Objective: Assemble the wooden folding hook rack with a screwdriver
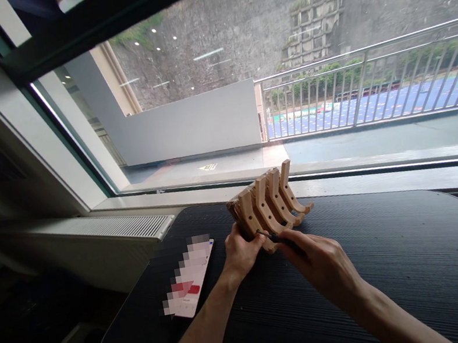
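A wooden hook rack (277, 201) sits tilted on the dark table, with several pale curved hooks along a rough brown backing. Each hook has dark holes or screw heads in its face. My left hand (242, 250) is closed around the rack's near left end, the thumb at the nearest hook. In my right hand (321, 255) is a slim dark tool, which looks like a screwdriver (274, 237). Its tip points at the lower part of the nearest hook, close to my left thumb; whether it sits in a screw is too small to tell. Fingers cover most of the handle.
A phone (193, 284) with a lit, partly blurred screen lies on the black table (404, 259) left of my left hand. Beyond the table are a window sill (346, 183) and large window. A white slotted radiator cover (123, 225) stands at the left.
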The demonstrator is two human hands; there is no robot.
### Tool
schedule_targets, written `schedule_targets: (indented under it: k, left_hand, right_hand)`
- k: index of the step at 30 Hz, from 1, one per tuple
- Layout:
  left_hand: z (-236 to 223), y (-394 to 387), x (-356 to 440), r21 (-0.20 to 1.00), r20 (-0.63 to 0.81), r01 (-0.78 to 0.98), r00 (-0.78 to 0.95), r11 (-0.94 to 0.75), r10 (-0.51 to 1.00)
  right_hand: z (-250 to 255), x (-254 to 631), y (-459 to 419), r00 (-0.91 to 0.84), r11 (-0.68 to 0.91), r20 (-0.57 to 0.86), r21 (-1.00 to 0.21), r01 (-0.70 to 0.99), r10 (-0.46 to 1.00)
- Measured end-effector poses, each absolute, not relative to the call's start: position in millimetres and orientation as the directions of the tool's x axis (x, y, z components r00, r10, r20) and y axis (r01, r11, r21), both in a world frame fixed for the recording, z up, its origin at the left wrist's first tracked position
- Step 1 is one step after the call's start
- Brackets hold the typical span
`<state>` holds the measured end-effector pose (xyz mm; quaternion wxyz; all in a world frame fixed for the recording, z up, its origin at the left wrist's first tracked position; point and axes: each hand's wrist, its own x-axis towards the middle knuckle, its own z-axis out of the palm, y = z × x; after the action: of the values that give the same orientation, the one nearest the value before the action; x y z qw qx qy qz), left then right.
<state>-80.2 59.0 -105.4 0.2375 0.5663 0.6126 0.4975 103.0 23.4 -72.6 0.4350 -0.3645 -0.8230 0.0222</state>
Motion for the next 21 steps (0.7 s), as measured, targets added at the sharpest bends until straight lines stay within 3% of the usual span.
schedule_targets:
  k: [12, 21]
  left_hand:
    - [-103.7, 57.9, -79.8, 0.868, 0.265, 0.482, -0.255, -0.115, 0.93]
    - [-103.5, 57.6, -78.4, 0.904, 0.238, 0.415, -0.284, -0.105, 0.929]
  right_hand:
    - [-72.4, 102.4, 23.0, -0.351, 0.742, 0.712, -0.354, 0.569, 0.608]
    - [-65.9, 101.9, 20.9, -0.455, 0.775, 0.668, -0.308, 0.552, 0.589]
